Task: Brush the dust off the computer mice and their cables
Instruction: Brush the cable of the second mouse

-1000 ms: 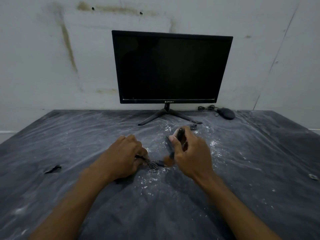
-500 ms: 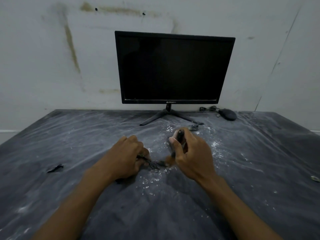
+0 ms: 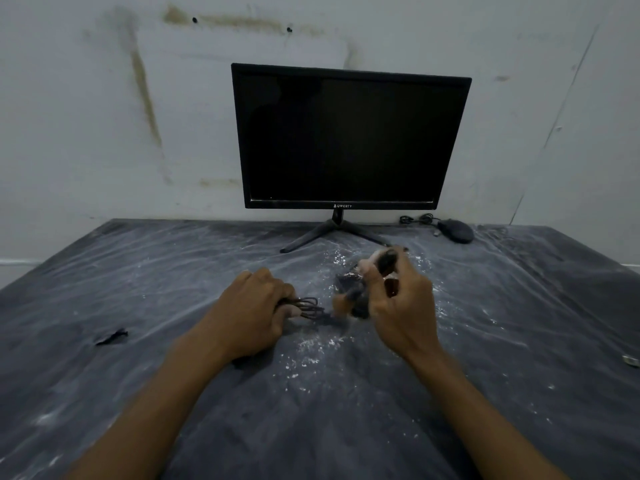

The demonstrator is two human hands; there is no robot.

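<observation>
The monitor (image 3: 349, 136) reads QWERTY under its dark screen. On the dusty table (image 3: 138, 271), the left hand (image 3: 251, 313) clenches round a looped black cable (image 3: 306, 306) running rightward. The right hand (image 3: 398, 306) grips a blurred brush (image 3: 360, 289), bristles low and left. A second mouse (image 3: 456, 231) lies far right, its cable (image 3: 417, 219) coiled to its left

A single head-worn view looks forward and down across the counter (image 3: 519, 341) from its near edge toward the far edge and the wall (image 3: 86, 116). The hands (image 3: 254, 311) lie close below mid-frame; the monitor (image 3: 349, 136) stands at the far edge, facing the camera.
</observation>
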